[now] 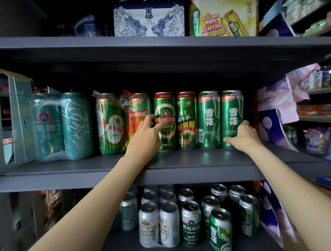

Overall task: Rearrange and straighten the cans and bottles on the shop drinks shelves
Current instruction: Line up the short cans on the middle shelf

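A: Head view, frame centre: left hand (147,135) is reaching, fingers spread open, touching the Tsingtao can (165,121) on the middle shelf (105,165).
B: Right hand (242,135)?
A: Centre-right, gripping the rightmost green can (232,114) near its base.

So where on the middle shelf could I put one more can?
The front strip of the middle shelf is bare, ahead of the green cans. There is also a gap between the teal pack and the wrapped green pack. The row from the Tsingtao can, under the left hand, to the right hand is packed tight.
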`<state>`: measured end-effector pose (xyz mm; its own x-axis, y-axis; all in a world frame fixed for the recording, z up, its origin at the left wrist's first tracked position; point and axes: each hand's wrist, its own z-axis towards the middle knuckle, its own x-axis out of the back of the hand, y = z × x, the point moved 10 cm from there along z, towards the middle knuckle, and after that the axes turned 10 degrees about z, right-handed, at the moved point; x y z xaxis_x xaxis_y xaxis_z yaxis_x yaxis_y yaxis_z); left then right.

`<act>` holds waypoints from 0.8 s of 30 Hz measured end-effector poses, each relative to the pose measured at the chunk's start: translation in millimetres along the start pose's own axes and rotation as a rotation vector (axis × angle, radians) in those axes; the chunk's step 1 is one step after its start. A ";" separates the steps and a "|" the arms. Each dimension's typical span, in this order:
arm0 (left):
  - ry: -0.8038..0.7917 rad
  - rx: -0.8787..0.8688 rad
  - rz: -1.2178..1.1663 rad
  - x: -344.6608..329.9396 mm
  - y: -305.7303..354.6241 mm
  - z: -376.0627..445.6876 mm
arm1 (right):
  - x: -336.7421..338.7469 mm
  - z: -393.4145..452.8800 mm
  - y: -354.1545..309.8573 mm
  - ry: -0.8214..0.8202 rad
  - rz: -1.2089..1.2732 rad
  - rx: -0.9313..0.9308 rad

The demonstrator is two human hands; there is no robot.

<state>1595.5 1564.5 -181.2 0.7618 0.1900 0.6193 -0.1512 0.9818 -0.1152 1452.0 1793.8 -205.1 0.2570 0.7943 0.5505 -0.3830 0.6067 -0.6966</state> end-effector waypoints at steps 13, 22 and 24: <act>0.033 -0.044 -0.075 4.8 2.7 -1.0 | -0.7 -2.8 -2.1 -0.004 0.030 0.017; 0.602 -0.017 -0.217 90.0 19.5 -102.2 | 66.6 -87.8 -9.0 0.316 0.453 0.326; 0.539 -0.094 -0.209 59.4 46.2 -140.0 | 68.7 -136.5 2.2 0.379 0.502 0.442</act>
<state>1721.9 1621.9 -258.5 0.9861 -0.0557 0.1565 0.0744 0.9904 -0.1167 1589.9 1854.0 -231.6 0.2146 0.9761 -0.0339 -0.8324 0.1646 -0.5291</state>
